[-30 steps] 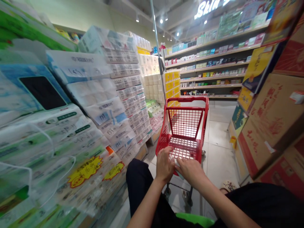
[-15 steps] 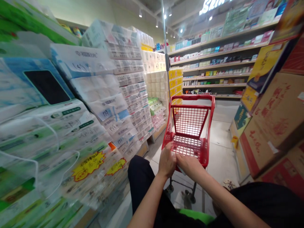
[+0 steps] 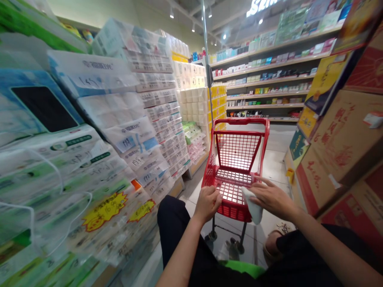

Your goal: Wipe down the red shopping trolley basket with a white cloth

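A small red shopping cart [image 3: 235,211] with a mesh basket stands right in front of my knees. My left hand [image 3: 208,202] is closed over the near rim, toward its left corner. At the near right corner my right hand [image 3: 271,198] holds a white cloth [image 3: 255,209] against the rim, fingers stretched forward over it. The cloth hangs down on the outside of the basket; whether it is a tissue or a rag I cannot tell.
Tall stacks of wrapped tissue packs [image 3: 140,149] rise close on the left, with a dark-screened phone [image 3: 44,109] and a white cable. Cardboard cartons [image 3: 348,133] are piled on the right. Product shelves [image 3: 266,79] line the back, behind a thin metal pole [image 3: 207,59].
My right hand has moved right, away from my left hand, to the cart's near right corner, and the white cloth shows more fully. My left hand stays on the rim.
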The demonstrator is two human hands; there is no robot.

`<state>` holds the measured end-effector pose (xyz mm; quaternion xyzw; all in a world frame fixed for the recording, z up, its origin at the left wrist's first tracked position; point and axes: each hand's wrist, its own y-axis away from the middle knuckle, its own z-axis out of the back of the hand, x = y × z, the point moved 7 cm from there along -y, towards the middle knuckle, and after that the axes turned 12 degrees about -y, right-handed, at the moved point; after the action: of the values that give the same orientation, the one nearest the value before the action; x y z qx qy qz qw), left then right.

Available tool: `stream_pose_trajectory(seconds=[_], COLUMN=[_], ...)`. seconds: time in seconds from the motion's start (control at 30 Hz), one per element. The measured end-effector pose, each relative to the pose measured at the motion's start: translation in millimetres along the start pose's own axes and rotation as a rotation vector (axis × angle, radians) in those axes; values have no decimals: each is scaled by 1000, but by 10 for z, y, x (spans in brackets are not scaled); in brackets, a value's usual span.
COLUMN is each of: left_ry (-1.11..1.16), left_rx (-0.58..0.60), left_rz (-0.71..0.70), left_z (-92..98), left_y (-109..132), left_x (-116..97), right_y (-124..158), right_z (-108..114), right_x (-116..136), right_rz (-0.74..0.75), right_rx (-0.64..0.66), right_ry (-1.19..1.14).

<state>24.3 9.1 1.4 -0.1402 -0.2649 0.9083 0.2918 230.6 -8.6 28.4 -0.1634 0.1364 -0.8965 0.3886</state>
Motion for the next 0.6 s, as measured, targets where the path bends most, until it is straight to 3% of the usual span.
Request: stream_pose_trajectory(seconds=[0.17, 0.27, 0.4, 0.53, 0.6], left_ry=[-7, -40, -141, -208, -220], left_rx=[27, 9, -18, 1, 20], left_rz=[-20, -7, 57, 106, 129], left_z=[4, 7, -4, 35, 89], left_y=[-2, 1, 12, 40, 49], left_x=[62, 122, 211, 259, 241], right_y=[-155, -246, -282, -206, -158], right_z=[128, 191, 150, -82, -186], right_x=[-545, -605, -187, 426, 612], right_rz=[-101, -147, -162, -72, -50], right_rx=[-71, -126, -116, -57, -70], right_ry=[44, 55, 3, -69, -69])
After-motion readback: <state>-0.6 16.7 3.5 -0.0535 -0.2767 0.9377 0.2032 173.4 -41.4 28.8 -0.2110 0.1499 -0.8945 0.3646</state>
